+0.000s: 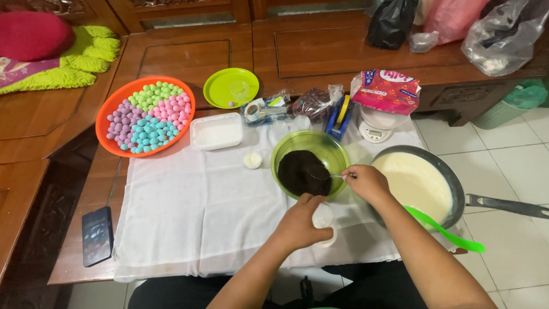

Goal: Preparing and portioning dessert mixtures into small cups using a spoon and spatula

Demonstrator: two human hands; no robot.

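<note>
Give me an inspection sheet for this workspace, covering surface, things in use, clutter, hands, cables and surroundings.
Surface: low wooden table with a white cloth spread over it.
Job's things: green bowl of dark filling; small white cup; spoon; pan of pale batter with a green spatula.
Clutter: orange tray of coloured balls, white tub, green plate, scale, tape dispenser, packets, black phone.
Hands: left hand holds the cup; right hand holds the spoon in the bowl.
Cables: nothing seen.
Surroundings: wooden cabinets, plastic bags, tiled floor, red cushion.
</note>
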